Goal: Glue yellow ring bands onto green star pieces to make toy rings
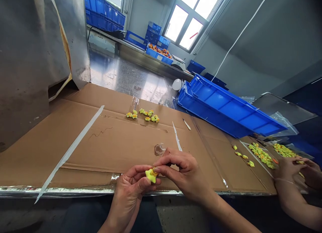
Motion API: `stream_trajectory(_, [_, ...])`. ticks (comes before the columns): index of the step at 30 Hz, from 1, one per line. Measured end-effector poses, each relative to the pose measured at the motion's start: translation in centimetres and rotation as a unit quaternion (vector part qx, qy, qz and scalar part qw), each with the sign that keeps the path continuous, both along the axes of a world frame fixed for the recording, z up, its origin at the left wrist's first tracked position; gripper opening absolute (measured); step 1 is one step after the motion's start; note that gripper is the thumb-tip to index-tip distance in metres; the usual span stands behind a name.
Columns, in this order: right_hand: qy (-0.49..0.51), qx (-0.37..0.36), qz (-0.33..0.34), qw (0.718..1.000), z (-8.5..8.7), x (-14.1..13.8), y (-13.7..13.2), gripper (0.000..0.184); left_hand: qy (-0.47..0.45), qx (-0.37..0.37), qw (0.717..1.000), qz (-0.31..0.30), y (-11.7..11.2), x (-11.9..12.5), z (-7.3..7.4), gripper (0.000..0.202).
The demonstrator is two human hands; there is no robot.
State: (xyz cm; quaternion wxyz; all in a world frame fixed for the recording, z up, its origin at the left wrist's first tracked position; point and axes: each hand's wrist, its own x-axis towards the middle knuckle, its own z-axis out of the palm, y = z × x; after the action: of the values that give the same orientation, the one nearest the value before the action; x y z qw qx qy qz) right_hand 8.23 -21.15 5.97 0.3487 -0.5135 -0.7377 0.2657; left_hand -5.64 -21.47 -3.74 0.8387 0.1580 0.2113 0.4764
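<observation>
Between my two hands, over the front edge of the cardboard-covered table, is a small yellow star-shaped figure (pixel 151 176) with an orange part on it. My left hand (pixel 134 186) grips it from the left between thumb and fingers. From the right, my right hand (pixel 179 167) pinches its upper right side with thumb and forefinger. Just beyond my right hand stands a small clear cup (pixel 159 149), partly hidden by my fingers. Farther back lie several like yellow figures (pixel 149 115) in loose groups on the cardboard (pixel 108 142).
Blue crates (pixel 233 105) lie at the back right, with a brush-like tool (pixel 186 124) before them. A co-worker's hands (pixel 289 169) work at the far right beside many yellow figures (pixel 261 155). A metal housing (pixel 42 58) rises on the left. White tape strips (pixel 72 149) cross the cardboard.
</observation>
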Motion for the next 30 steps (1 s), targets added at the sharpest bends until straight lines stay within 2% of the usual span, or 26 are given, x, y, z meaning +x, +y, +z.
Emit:
stream_trajectory(14, [-0.090, 0.059, 0.057, 0.993, 0.3, 0.1, -0.3, 0.011, 0.022, 0.023, 0.999, 0.009, -0.1, 0.1, 0.0, 0.022])
stream_trajectory(23, [-0.090, 0.051, 0.056, 0.993, 0.3, 0.2, -0.5, 0.013, 0.015, 0.034, 0.999, 0.011, -0.2, 0.2, -0.3, 0.021])
stream_trajectory(30, [-0.084, 0.066, 0.031, 0.994, -0.7, -0.1, -0.8, 0.016, 0.021, 0.022, 0.999, 0.025, -0.2, 0.3, 0.0, 0.021])
